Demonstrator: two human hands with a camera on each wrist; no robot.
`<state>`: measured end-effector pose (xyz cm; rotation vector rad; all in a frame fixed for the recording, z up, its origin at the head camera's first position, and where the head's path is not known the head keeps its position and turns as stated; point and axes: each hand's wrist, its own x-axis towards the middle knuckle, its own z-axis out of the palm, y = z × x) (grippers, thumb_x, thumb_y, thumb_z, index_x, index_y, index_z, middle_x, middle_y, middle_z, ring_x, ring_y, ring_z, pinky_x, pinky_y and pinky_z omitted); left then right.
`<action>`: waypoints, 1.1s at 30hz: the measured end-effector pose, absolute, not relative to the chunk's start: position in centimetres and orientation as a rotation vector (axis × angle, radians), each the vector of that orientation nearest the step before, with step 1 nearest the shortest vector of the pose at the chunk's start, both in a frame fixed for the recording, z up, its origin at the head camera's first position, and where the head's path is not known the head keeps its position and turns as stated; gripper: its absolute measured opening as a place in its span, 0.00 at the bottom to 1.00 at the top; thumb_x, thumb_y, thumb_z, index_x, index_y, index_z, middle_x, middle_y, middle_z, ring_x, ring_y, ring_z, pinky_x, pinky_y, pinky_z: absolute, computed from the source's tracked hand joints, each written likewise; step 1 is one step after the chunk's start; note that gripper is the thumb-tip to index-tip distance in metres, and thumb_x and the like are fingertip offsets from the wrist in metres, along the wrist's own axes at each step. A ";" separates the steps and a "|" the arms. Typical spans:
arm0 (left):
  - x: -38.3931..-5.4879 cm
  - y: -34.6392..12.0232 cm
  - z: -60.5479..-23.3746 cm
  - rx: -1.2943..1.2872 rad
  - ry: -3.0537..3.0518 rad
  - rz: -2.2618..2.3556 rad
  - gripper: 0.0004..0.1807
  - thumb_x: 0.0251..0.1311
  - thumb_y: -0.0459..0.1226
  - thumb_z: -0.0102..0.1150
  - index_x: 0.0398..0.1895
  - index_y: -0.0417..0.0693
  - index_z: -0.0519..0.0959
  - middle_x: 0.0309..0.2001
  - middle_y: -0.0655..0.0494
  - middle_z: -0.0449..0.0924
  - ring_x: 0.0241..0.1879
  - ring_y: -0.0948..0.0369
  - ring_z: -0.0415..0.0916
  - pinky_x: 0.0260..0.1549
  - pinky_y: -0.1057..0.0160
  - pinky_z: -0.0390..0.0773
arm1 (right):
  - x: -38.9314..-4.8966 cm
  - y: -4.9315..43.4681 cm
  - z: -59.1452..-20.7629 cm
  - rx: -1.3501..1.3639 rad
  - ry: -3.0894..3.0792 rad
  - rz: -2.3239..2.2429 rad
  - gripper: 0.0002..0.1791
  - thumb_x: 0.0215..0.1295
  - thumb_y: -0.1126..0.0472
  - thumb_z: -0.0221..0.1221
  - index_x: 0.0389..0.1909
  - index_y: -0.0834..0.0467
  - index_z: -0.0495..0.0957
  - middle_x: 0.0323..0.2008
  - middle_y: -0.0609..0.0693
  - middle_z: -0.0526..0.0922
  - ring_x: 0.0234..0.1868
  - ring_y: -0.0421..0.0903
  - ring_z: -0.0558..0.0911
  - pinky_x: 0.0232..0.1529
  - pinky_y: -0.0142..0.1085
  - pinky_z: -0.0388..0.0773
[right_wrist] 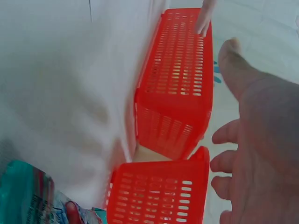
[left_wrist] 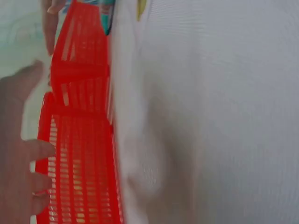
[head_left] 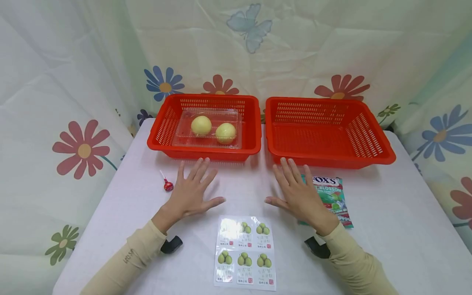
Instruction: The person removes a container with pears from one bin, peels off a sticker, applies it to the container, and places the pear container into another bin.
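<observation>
My left hand point(head_left: 191, 190) spreads its fingers above the table, palm down, in front of the left red basket point(head_left: 206, 155). Just left of it lies a red-wrapped lollipop point(head_left: 168, 186). With fingers likewise spread, my right hand point(head_left: 300, 194) overlaps a green Fox's candy bag point(head_left: 333, 200) in the head view, hiding part of it. Both hands hold nothing. Inside the left basket is a clear plastic box point(head_left: 180, 137) with two pale yellow round items point(head_left: 201, 125). Between my forearms lies a sheet of stickers point(head_left: 244, 253) printed with green fruit.
A second red basket point(head_left: 328, 162), with nothing inside, stands at the back right beside the first. The table has a white cloth point(head_left: 129, 213). Flower-printed curtains point(head_left: 250, 69) hang behind and at both sides. A dark strap mount point(head_left: 171, 244) sits at my left wrist.
</observation>
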<state>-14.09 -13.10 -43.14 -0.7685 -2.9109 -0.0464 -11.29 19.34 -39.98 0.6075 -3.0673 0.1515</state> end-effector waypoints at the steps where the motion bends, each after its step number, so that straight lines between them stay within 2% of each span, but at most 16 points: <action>1: -14.2 -13.4 -43.1 -0.753 -2.927 -0.135 0.48 0.55 0.72 0.41 0.74 0.58 0.59 0.77 0.49 0.47 0.76 0.49 0.43 0.69 0.33 0.38 | -11.4 19.3 -39.8 0.615 -3.076 0.183 0.55 0.58 0.32 0.58 0.76 0.59 0.47 0.77 0.62 0.43 0.76 0.62 0.40 0.72 0.60 0.27; 4: -14.8 -14.7 -42.9 -0.631 -2.927 -0.478 0.44 0.59 0.67 0.45 0.73 0.54 0.61 0.76 0.49 0.52 0.75 0.49 0.49 0.69 0.35 0.48 | -11.7 19.4 -39.2 0.640 -3.099 0.317 0.54 0.59 0.34 0.58 0.76 0.58 0.45 0.77 0.60 0.40 0.76 0.61 0.39 0.72 0.61 0.28; 8: -15.7 -17.3 -42.8 -0.265 -2.788 -0.994 0.33 0.64 0.60 0.49 0.63 0.49 0.73 0.64 0.48 0.72 0.64 0.49 0.67 0.61 0.40 0.68 | -12.4 19.3 -38.1 0.659 -3.092 0.502 0.53 0.59 0.36 0.60 0.76 0.56 0.46 0.77 0.58 0.43 0.77 0.60 0.43 0.73 0.62 0.35; 11: -16.9 -19.4 -42.7 0.101 -2.639 -1.322 0.32 0.63 0.63 0.50 0.53 0.47 0.79 0.52 0.48 0.81 0.53 0.51 0.74 0.53 0.49 0.76 | -13.6 18.9 -37.2 0.672 -3.070 0.606 0.51 0.59 0.37 0.60 0.76 0.54 0.48 0.77 0.57 0.47 0.76 0.58 0.48 0.73 0.61 0.41; 13: -17.7 -20.7 -42.5 0.333 -2.563 -1.449 0.36 0.60 0.66 0.47 0.52 0.47 0.79 0.50 0.49 0.82 0.50 0.54 0.76 0.52 0.56 0.78 | -14.6 18.5 -36.4 0.693 -3.038 0.692 0.49 0.60 0.39 0.61 0.76 0.54 0.50 0.76 0.56 0.50 0.75 0.58 0.53 0.71 0.60 0.51; 16: -18.9 -22.4 -42.3 0.587 -2.491 -1.518 0.41 0.58 0.71 0.42 0.57 0.48 0.74 0.51 0.51 0.79 0.49 0.55 0.74 0.50 0.64 0.77 | -16.3 18.0 -35.2 0.730 -2.979 0.843 0.46 0.62 0.42 0.61 0.75 0.54 0.52 0.75 0.56 0.55 0.73 0.58 0.60 0.64 0.58 0.66; 18: -19.5 -23.0 -42.1 0.670 -2.441 -1.568 0.42 0.58 0.71 0.39 0.61 0.49 0.68 0.55 0.52 0.74 0.52 0.55 0.72 0.52 0.65 0.77 | -17.5 17.6 -34.4 0.721 -2.954 0.953 0.45 0.63 0.41 0.59 0.75 0.54 0.52 0.73 0.56 0.59 0.71 0.57 0.63 0.59 0.57 0.73; 21: -20.6 -23.4 -41.9 0.674 -2.376 -1.703 0.41 0.61 0.69 0.39 0.67 0.50 0.59 0.61 0.51 0.66 0.59 0.54 0.67 0.58 0.61 0.74 | -19.6 17.1 -33.5 0.669 -2.962 1.085 0.44 0.64 0.38 0.56 0.75 0.53 0.53 0.72 0.55 0.62 0.68 0.55 0.66 0.58 0.56 0.74; 26: -22.2 -23.0 -42.1 0.578 -2.362 -1.875 0.41 0.65 0.64 0.41 0.74 0.55 0.50 0.71 0.55 0.58 0.68 0.57 0.59 0.69 0.57 0.63 | -22.7 15.6 -32.4 0.555 -3.076 1.185 0.45 0.63 0.31 0.51 0.74 0.52 0.54 0.71 0.53 0.63 0.68 0.54 0.66 0.59 0.55 0.74; 33: -23.3 -22.5 -42.5 0.527 -2.300 -1.977 0.38 0.66 0.62 0.44 0.74 0.58 0.52 0.71 0.58 0.61 0.67 0.58 0.60 0.70 0.57 0.61 | -25.9 13.9 -31.8 0.434 -3.224 1.296 0.48 0.59 0.27 0.52 0.74 0.49 0.53 0.72 0.49 0.60 0.69 0.50 0.63 0.62 0.54 0.71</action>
